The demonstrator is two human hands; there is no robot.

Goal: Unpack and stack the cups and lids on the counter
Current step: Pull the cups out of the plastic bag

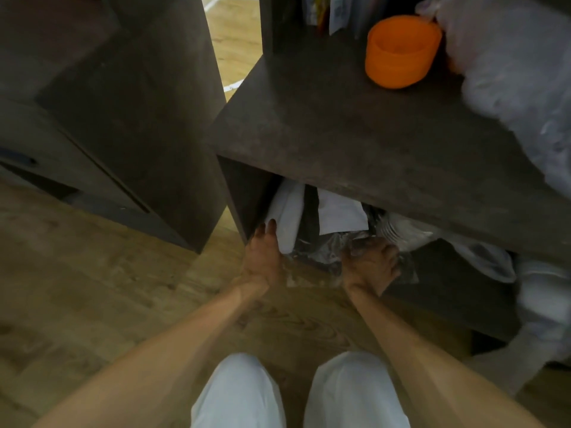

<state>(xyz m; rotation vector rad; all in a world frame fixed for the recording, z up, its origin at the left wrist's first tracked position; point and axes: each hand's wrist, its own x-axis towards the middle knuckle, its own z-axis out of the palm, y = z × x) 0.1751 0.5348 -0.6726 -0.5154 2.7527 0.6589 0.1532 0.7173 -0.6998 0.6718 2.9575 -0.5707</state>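
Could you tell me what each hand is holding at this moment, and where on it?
The right hand grips the crinkled clear plastic bag at its near edge; the left hand holds nothing.
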